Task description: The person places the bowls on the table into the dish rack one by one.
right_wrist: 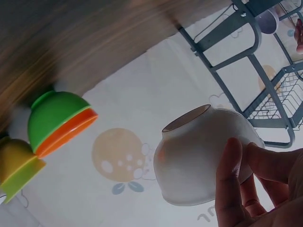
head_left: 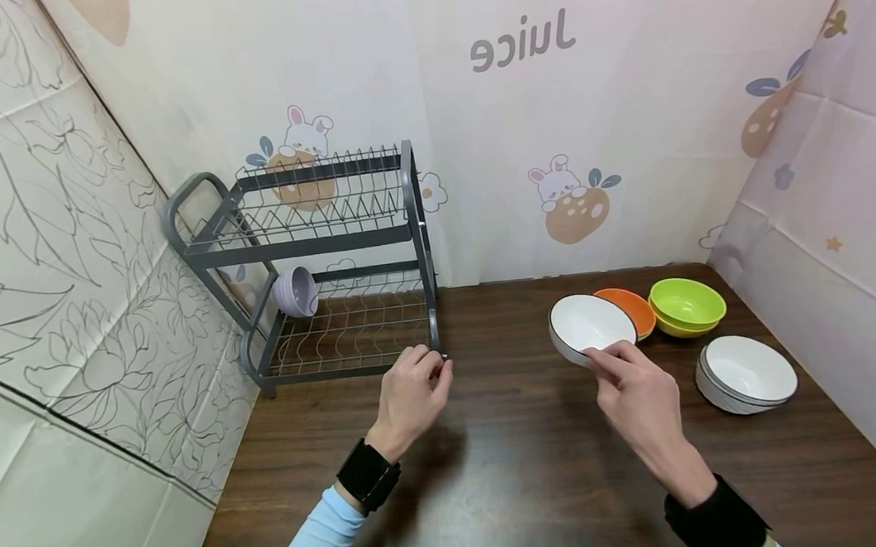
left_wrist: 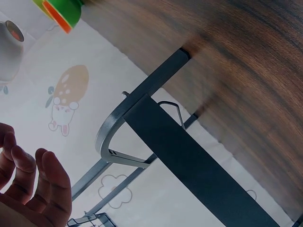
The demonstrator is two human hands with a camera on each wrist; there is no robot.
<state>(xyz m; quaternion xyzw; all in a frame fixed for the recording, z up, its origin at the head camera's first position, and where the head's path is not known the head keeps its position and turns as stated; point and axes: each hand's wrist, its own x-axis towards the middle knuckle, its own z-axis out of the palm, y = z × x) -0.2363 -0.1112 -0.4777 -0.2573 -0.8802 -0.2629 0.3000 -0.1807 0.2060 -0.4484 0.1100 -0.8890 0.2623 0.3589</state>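
Note:
My right hand [head_left: 643, 396] pinches the near rim of a white bowl [head_left: 592, 322] with a thin dark edge, held above the table. In the right wrist view the bowl [right_wrist: 203, 156] shows its outer side and foot ring, with thumb and fingers at its edge. My left hand [head_left: 412, 395] hovers by the front right corner of a grey two-tier dish rack [head_left: 299, 246], fingers loosely bent and holding nothing. A small stack of lilac bowls [head_left: 295, 292] stands on its side at the left of the rack's lower tier.
An orange bowl [head_left: 637, 313] sits behind the held bowl, partly covered by it. Beside it are a stacked green bowl [head_left: 686, 302] and yellow bowl [head_left: 685, 329]. A stack of white bowls [head_left: 748, 373] stands at the right. Patterned walls rise behind and on both sides of the wooden table [head_left: 508, 468].

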